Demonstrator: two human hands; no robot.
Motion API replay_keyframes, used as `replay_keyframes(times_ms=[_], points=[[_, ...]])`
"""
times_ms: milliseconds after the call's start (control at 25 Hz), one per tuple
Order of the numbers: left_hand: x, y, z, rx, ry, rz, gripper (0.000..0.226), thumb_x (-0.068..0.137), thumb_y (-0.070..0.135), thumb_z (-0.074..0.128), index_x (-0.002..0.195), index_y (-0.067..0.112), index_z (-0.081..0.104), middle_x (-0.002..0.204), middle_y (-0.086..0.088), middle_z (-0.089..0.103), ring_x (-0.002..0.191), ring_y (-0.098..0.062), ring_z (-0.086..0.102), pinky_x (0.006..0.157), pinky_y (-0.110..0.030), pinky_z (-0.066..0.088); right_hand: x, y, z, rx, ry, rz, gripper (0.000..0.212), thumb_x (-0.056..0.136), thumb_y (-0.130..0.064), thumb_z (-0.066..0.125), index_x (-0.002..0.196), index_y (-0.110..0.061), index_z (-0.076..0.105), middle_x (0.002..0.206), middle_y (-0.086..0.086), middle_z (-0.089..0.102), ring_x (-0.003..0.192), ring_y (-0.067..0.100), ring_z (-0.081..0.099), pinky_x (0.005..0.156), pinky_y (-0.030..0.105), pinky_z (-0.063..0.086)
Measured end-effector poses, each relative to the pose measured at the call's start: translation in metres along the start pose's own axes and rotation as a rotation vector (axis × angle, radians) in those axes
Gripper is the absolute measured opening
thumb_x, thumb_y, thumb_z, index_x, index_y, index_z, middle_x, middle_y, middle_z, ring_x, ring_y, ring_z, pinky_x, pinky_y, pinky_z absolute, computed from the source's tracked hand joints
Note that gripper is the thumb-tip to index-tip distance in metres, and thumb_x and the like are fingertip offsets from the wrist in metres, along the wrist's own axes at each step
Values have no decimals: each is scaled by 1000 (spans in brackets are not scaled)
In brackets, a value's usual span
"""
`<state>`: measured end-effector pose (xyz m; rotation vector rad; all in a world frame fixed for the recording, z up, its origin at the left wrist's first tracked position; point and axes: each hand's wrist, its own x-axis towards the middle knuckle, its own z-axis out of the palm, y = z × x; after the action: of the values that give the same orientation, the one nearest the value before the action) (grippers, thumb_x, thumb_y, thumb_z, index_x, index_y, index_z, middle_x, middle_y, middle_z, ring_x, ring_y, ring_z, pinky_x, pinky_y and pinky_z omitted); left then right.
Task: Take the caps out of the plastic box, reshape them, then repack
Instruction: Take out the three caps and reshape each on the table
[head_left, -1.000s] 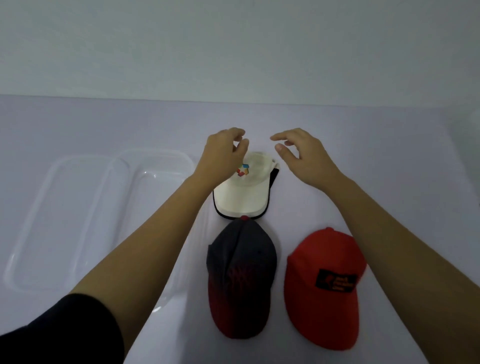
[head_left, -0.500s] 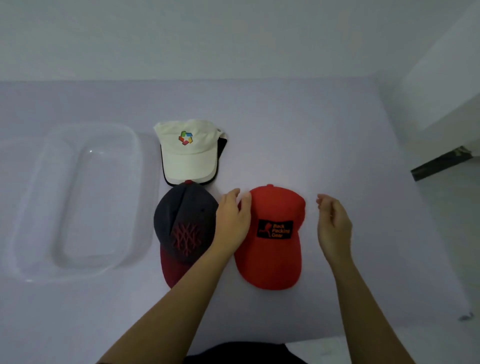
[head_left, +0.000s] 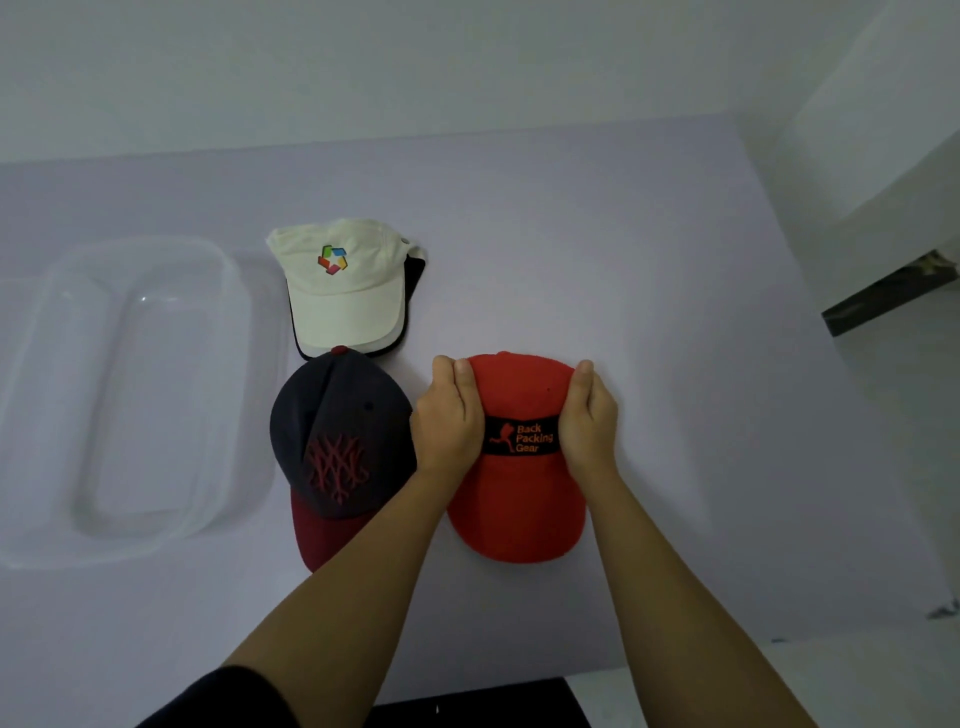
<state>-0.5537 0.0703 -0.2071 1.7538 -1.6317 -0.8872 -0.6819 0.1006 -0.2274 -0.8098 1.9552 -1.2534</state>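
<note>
A red cap (head_left: 517, 499) with a black "Back Packing Gear" patch lies on the table, brim toward me. My left hand (head_left: 448, 415) presses against the left side of its crown and my right hand (head_left: 589, 415) against the right side, squeezing it between them. Left of it lies a dark navy cap (head_left: 337, 431) with a maroon brim. Behind that sits a cream cap (head_left: 345, 291) with a colourful logo, stacked on a black-edged one. The clear plastic box (head_left: 156, 260) stands with nothing in it at the left.
The pale lilac table (head_left: 623, 270) ends at its right edge near a white wall and a dark gap. The near edge runs just below my forearms. Bare tabletop lies right of the red cap and behind the caps.
Both hands came back from the cream cap to the red cap and closed in on the sides of its crown. The view shifted right and down.
</note>
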Motion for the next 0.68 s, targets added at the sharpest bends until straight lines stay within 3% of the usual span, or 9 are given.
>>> replay_keyframes(times_ms=[160, 320, 400, 480, 600, 680], points=[[9, 1, 2, -5, 37, -3, 29, 100, 29, 24, 79, 11, 34, 54, 4, 37, 49, -19, 41, 49, -32, 29, 10, -1, -1, -28, -40, -22, 44, 101, -34, 27, 61, -19, 37, 62, -3, 45, 60, 10, 44, 60, 28, 41], [12, 0, 2, -41, 57, 12, 29, 101, 25, 27, 78, 10, 35, 55, 6, 35, 47, -10, 36, 45, -28, 26, 17, -7, -9, -94, -211, -18, 46, 101, -37, 24, 85, -7, 56, 82, -4, 58, 76, 7, 53, 75, 21, 43], [11, 0, 3, -57, 58, -9, 28, 102, 23, 28, 79, 9, 35, 56, 6, 35, 48, -9, 36, 45, -25, 27, 18, -10, -13, -66, -358, 50, 44, 99, -43, 21, 97, -18, 57, 94, -9, 60, 90, 1, 56, 87, 16, 41], [9, 1, 6, -80, 63, -43, 28, 102, 24, 28, 79, 10, 36, 57, 5, 36, 49, -10, 37, 46, -24, 28, 19, -12, -12, -62, -413, 71, 44, 98, -48, 23, 104, -24, 59, 104, -7, 61, 99, 5, 55, 94, 22, 41], [10, 3, 7, -122, 94, -75, 28, 100, 24, 34, 77, 9, 42, 58, 4, 40, 52, -13, 40, 50, -29, 32, 19, -13, -6, -110, -267, -1, 36, 99, -40, 31, 72, -22, 46, 70, -7, 49, 67, 7, 45, 69, 29, 41], [15, 9, 4, -142, 75, -80, 24, 96, 22, 40, 81, 8, 52, 64, 2, 51, 58, -14, 48, 56, -30, 39, 18, -15, -2, -151, -202, -17, 37, 100, -37, 32, 67, -19, 36, 62, -6, 37, 57, 9, 35, 61, 32, 35]])
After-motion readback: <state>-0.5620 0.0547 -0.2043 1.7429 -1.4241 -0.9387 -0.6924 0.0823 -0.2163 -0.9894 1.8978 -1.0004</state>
